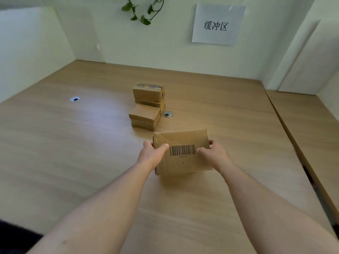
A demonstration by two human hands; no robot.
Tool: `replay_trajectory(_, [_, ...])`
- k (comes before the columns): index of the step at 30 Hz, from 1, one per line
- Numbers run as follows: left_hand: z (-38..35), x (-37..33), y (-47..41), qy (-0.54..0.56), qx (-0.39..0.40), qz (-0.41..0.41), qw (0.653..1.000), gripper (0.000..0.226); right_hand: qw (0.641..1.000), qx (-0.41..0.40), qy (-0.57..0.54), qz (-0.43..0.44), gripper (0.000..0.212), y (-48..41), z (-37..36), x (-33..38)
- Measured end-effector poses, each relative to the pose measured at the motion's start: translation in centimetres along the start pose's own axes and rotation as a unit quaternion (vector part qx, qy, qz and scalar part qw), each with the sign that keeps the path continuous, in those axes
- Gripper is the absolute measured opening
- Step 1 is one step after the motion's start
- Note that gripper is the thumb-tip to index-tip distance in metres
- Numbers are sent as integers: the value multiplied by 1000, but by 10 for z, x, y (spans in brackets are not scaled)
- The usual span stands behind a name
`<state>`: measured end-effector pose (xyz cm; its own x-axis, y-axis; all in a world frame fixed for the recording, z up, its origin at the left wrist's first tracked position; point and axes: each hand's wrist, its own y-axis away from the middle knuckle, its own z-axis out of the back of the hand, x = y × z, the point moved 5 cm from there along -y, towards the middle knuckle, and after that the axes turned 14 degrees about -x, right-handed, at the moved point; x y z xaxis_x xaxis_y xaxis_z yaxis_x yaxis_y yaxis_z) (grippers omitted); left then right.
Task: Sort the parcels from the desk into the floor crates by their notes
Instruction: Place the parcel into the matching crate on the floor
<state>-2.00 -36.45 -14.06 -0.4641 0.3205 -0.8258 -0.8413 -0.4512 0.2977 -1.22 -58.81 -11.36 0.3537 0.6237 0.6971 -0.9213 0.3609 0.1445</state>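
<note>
At the middle of the table (73, 143) | left hand (151, 154) and right hand (215, 154) hold one barcoded parcel (183, 162), fingers (211, 142) curled round its sides | stack of small parcels (146, 107) just behind, toward the far edge, unsorted | crates out of view | judged: much sorting left

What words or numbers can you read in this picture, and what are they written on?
"缓冲区": on the white paper stuck to the wall.
Digits under the barcode on the cardboard box held by the left hand and right hand: too small and blurred to read.
Stacked small boxes: no readable text.
</note>
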Motion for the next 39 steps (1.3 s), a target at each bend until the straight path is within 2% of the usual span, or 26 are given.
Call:
replay_trajectory(3, [29, 7, 11, 3, -40, 8, 999, 52, 999, 12, -18, 33, 63, 21, -6, 17])
replay_trajectory(8, [74, 19, 20, 38, -112, 63, 991, 71, 999, 37, -14, 15, 69, 38, -23, 41])
replay_trajectory(11, [98, 28, 18, 44, -137, 75, 987, 59, 999, 35, 9, 30, 52, 48, -28, 58])
replay_trajectory(16, [139, 35, 19, 96, -96, 72, 988, 42, 996, 45, 15, 74, 19, 62, -49, 94])
replay_trajectory(18, [165, 41, 20, 87, -84, 48, 992, 33, 993, 77, 10, 91, 51, 75, -67, 112])
replay_trajectory(20, [194, 53, 20, 66, -81, 28, 994, 39, 986, 110, 11, 123, 76, 93, -87, 132])
replay_trajectory(23, [245, 78, 23, 57, -95, 31, 993, 66, 971, 161, 19, 174, 86, 125, -121, 163])
replay_trajectory(25, [281, 97, 24, 49, -103, 36, 993, 70, 961, 191, 30, 199, 88, 150, -147, 185])
replay_trajectory(27, [318, 118, 24, 39, -107, 41, 993, 64, 952, 217, 32, 212, 81, 177, -174, 208])
replay_trajectory(29, [356, 141, 23, 47, -125, 48, 990, 55, 945, 230, 37, 229, 64, 203, -203, 233])
replay_trajectory(33, [436, 185, 21, 78, -209, 73, 972, 30, 938, 242, 23, 245, 28, 260, -258, 281])
replay_trajectory(36, [490, 225, 22, 62, -271, 99, 955, 23, 929, 244, 57, 271, 16, 303, -307, 307])
replay_trajectory(39, [535, 263, 29, 24, -314, 113, 942, 18, 915, 242, 86, 312, 13, 348, -348, 331])
